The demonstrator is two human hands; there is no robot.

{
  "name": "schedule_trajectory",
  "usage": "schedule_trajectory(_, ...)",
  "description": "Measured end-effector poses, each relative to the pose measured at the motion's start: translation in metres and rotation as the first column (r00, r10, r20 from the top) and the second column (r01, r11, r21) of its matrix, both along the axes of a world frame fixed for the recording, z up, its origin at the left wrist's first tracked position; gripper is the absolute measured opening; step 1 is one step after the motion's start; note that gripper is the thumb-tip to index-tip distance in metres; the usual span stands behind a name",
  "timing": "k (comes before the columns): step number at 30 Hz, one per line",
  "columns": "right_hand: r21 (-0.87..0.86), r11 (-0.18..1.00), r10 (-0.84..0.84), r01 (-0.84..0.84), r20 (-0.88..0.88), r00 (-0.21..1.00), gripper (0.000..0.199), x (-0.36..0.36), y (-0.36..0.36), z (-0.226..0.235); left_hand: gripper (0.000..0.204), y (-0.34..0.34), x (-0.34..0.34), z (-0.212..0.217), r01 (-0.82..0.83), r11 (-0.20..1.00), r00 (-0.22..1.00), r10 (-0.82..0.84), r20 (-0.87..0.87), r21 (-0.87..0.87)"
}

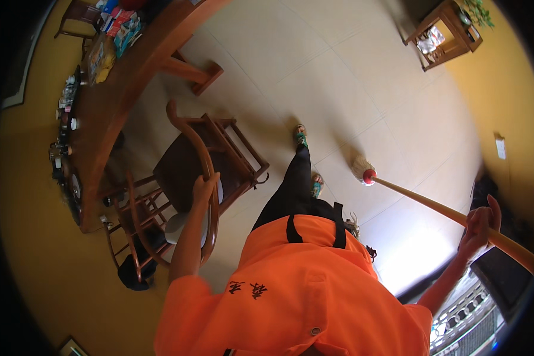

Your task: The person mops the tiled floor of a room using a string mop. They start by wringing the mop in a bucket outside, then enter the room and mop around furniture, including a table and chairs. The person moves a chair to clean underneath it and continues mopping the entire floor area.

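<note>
Pale tiled floor (338, 77) runs between yellow walls. The left hand (205, 185) closes over the curved top rail of a wooden armchair (191, 155), stiff and probably heavy; the right hand (479, 224) wraps the mop (409, 196) handle, light and rigid, head on the floor.

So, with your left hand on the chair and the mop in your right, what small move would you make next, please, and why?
Probably pull the wooden chair back a little: the left hand already grips its curved backrest, and the mop head, steered by the right hand, rests on open floor beside it.
</note>
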State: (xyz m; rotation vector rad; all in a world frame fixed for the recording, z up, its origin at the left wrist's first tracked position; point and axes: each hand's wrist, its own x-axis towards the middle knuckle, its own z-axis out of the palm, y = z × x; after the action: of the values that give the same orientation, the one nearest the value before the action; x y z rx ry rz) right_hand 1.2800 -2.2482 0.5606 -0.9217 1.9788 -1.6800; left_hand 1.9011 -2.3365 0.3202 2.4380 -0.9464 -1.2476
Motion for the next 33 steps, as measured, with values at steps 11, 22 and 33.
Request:
schedule_trajectory(11,0.043,0.994,0.104,-0.101,-0.08,0.991,0.028,0.013,-0.172,0.002,0.018,-0.039,-0.015,-0.009,-0.322,0.937,0.883,0.348,-0.316,0.134)
schedule_trajectory(22,0.005,0.937,0.348,-0.35,-0.124,0.929,0.027,0.02,-0.335,0.032,0.011,-0.047,-0.035,0.001,-0.413,0.898,0.864,0.439,-0.246,0.152)
schedule_trajectory(33,-0.173,0.77,0.618,-0.614,-0.036,0.786,0.026,-0.001,-0.463,0.007,0.043,-0.02,-0.026,-0.037,-0.076,0.995,0.925,0.045,0.377,0.067)
